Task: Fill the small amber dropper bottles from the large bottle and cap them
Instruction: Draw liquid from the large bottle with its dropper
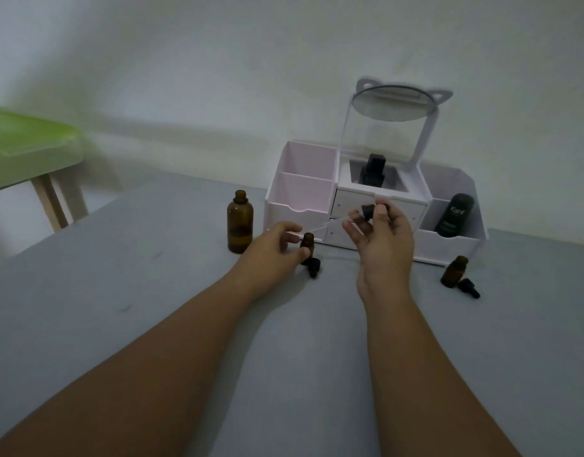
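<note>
The large amber bottle (240,222) stands open and uncapped on the grey surface, left of my hands. My left hand (273,245) holds a small amber bottle (307,243) upright by its side. A black dropper cap (313,267) lies just in front of that bottle. My right hand (381,234) pinches the black bulb of a dropper (367,212), whose clear glass tube slants down to the left toward the small bottle's mouth. A second small amber bottle (453,271) stands open at the right with its black cap (469,288) lying beside it.
A white organiser (303,199) with drawers and a round mirror (395,103) stands behind my hands against the wall. It holds a black bottle (371,169) in the middle and a dark tube (455,214) at the right. A green stool (30,150) stands at the far left.
</note>
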